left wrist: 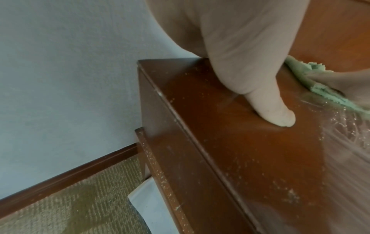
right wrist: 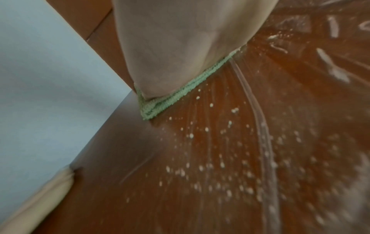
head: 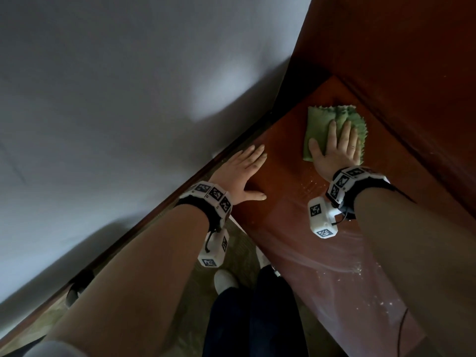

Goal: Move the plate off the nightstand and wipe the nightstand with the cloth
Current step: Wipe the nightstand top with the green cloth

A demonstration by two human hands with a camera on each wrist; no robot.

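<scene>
Right hand (head: 336, 148) presses flat on the cloth (head: 322, 119); left hand (head: 242, 171) rests flat on the nightstand (head: 288, 202)

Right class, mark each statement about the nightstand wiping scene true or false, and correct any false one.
1. The right hand presses flat on the green cloth. True.
2. The left hand holds the cloth. False: it rests flat on the bare nightstand top.
3. White crumbs and smears lie on the wood. True.
4. A plate sits on the nightstand. False: none shows there.
5. The cloth is red. False: it is green.
</scene>
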